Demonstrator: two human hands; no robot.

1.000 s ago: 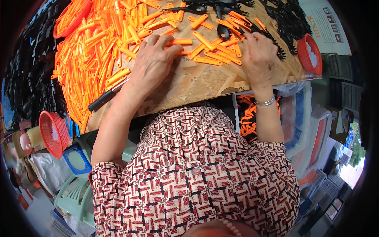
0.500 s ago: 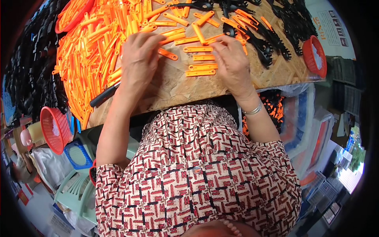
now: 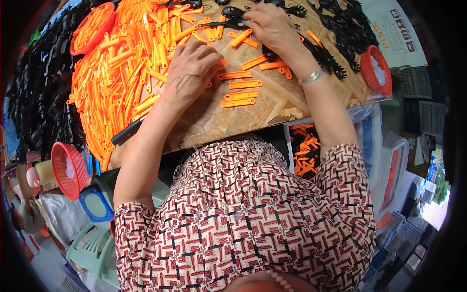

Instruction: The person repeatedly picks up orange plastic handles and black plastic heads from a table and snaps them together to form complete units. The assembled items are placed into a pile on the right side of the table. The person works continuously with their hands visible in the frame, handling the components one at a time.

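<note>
My left hand (image 3: 193,70) is curled over the table beside a big heap of orange plastic handles (image 3: 121,63). An orange tip pokes out at its fingertips, so it pinches one handle, mostly hidden. Farther off, my right hand (image 3: 275,29) has its fingertips closed on a black plastic utensil (image 3: 234,22) whose thin stem points left. Several orange handles (image 3: 242,95) lie in a near-parallel row between my hands and my body. Other loose handles (image 3: 254,62) are scattered below my right hand, next to black toothed utensil heads (image 3: 331,63).
Black utensils (image 3: 348,29) pile up at the far right. Red baskets stand at the table's right edge (image 3: 377,73), far left (image 3: 92,31) and lower left (image 3: 69,168). A black-handled tool (image 3: 129,131) lies under my left forearm. A bin of orange-and-black pieces (image 3: 305,151) sits below the table's edge.
My right hand has moved from the row of handles up and away to the black utensils. My left hand has shifted slightly right and nearer, now with an orange handle in its fingers.
</note>
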